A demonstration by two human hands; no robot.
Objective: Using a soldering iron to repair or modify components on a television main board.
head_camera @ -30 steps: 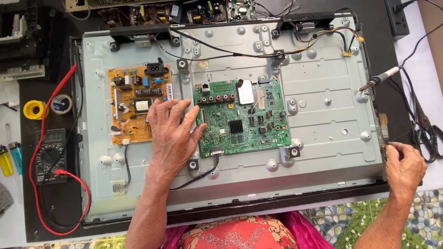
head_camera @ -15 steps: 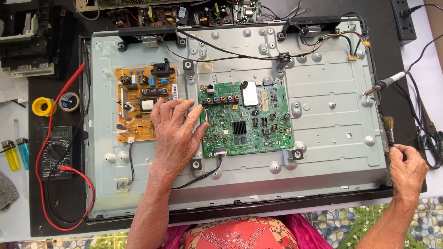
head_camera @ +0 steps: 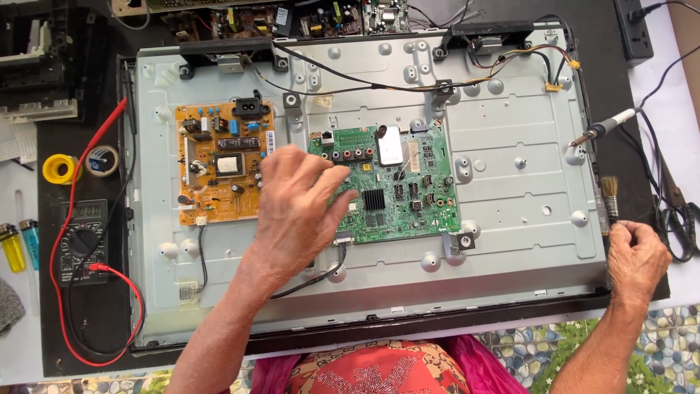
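Note:
An opened flat-screen television lies face down, its grey metal back panel (head_camera: 510, 241) exposed. A green main circuit board (head_camera: 408, 197) sits at the centre and an orange power board (head_camera: 219, 175) to its left. My left hand (head_camera: 295, 211) rests flat on the left edge of the green board, fingers slightly spread, holding nothing. At the panel's right edge my right hand (head_camera: 638, 255) is closed around the handle of a small paintbrush (head_camera: 609, 191), whose bristles point away from me.
A soldering iron (head_camera: 601, 131) lies at the right edge, scissors (head_camera: 674, 211) beyond it. On the left sit a multimeter (head_camera: 82, 237) with red leads (head_camera: 69, 219), solder and tape rolls (head_camera: 62, 168), and two lighters (head_camera: 20, 244). More circuit boards (head_camera: 292, 18) lie at the back.
My left hand has stayed on the green board while the view shifted slightly. My right hand remains at the panel's right edge on the brush.

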